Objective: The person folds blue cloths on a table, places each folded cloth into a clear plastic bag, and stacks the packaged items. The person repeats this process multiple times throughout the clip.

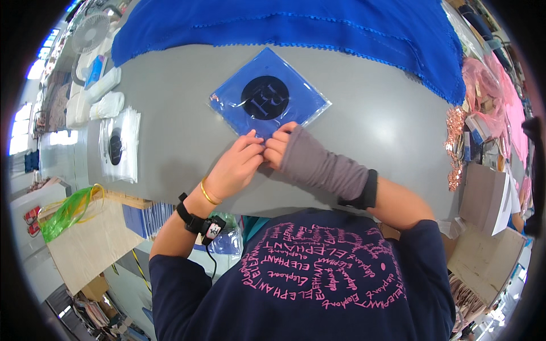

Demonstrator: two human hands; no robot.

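Observation:
A clear plastic bag (305, 96) with a folded blue cloth inside lies on the grey table (362, 106), turned so that one corner points at me. It bears a round black label with lettering. At that near corner, the fingertips of my left hand (239, 160) pinch the edge of the bag. My right hand (279, 147), in a grey-brown sleeve that leaves the fingers bare, grips the same corner with the fingers curled. Both hands touch there, and they hide the tip of the corner.
Blue fabric with a looped edge (298, 25) spreads across the far side. Flat clear bags (128, 147) lie at the left, below rolled white items (106, 104). Copper sequin trim (455, 147) and a cardboard box (484, 196) are at the right. A wooden board (85, 238) stands lower left.

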